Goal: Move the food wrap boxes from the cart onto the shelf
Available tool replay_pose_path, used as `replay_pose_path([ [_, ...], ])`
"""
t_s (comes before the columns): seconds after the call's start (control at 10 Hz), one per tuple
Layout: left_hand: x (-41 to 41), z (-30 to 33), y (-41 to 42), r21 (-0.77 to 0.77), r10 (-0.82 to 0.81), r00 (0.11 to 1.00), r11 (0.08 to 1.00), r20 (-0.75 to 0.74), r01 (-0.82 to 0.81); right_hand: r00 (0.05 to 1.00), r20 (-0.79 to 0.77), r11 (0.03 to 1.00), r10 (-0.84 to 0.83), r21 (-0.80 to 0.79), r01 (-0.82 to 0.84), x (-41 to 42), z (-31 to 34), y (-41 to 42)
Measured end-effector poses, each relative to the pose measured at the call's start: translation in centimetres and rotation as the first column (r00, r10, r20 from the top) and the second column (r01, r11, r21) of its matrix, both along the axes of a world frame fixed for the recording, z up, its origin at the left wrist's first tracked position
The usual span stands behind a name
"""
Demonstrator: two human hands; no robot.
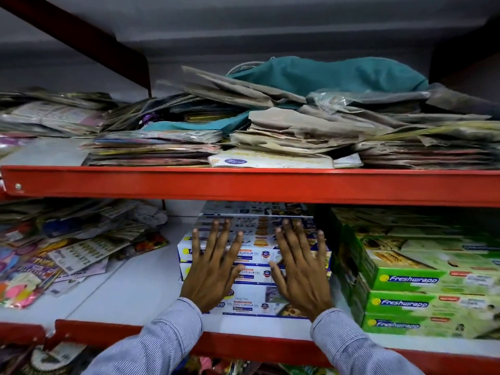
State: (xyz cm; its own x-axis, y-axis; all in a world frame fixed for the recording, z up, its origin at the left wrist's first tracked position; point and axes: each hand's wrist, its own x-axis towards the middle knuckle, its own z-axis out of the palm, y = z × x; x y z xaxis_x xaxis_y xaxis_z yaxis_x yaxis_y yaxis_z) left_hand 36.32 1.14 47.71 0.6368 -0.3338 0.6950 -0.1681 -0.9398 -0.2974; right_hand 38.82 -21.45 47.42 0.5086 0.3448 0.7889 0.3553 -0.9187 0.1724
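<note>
Watching the head cam feed here. Both hands are flat against the front of a stack of white-and-blue aluminium foil boxes (257, 269), which sits on the white shelf board with the red metal front edge (113, 288). The left hand (213, 269) has its fingers spread wide, palm on the box ends, not gripping anything. Same deal with the right hand (300, 272): splayed open, pressed on the stack, nothing pinched. Striped light-blue shirt sleeves (167, 339) come in from the bottom of the frame.

The foil boxes are stacked several high, long ends facing me, tucked under the red upper shelf beam (243, 185). Just beside them on the right is a pile of green Freshwrapp boxes (405, 290), three layers showing at the front. To the left there's bare shelf, then a messy heap of colourful plastic packets (54, 255).

Up top, the higher shelf holds flattened brown paper bags (284, 125) with a teal cloth bag (330, 74) lying on them.
</note>
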Motion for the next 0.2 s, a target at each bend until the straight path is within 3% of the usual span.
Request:
replay_pose_path([
  [0.2,-1.4,0.3,-0.3,-0.022,-0.006,1.0,1.0,0.0,0.006,0.998,0.042,0.999,0.039,0.036,-0.04,-0.9,0.1,0.0],
])
